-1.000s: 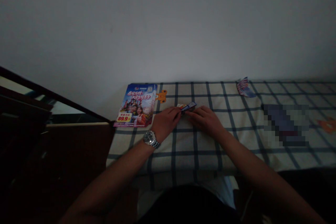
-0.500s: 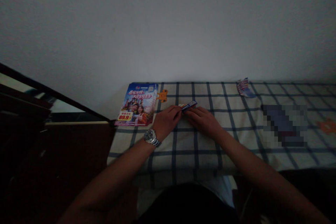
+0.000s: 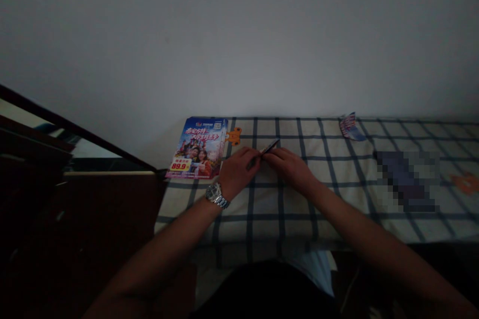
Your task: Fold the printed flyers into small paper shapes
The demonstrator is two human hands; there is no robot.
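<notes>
Between my two hands is a narrow folded paper leaflet [image 3: 271,146], tilted and seen nearly edge-on, just above the checked cloth. My left hand [image 3: 241,169], with a metal watch [image 3: 216,195] at its wrist, pinches the leaflet's near left end. My right hand [image 3: 292,168] is closed on its right side, thumb and fingers close to those of my left. The fingertips hide much of the lower part. Left of my left hand lies a stack of printed leaflets [image 3: 197,149], blue and pink, marked 89.9.
The checked cloth [image 3: 337,199] covers the surface against a pale wall [image 3: 254,50]. A folded leaflet piece [image 3: 352,128] stands at the back right. A blurred-out dark object [image 3: 406,179] lies at the right. A dark rail [image 3: 75,129] slants down at the left.
The leaflet in my hands has turned from showing a printed blue face to a thinner, steeper, nearly edge-on view. Both hands have stayed in about the same place.
</notes>
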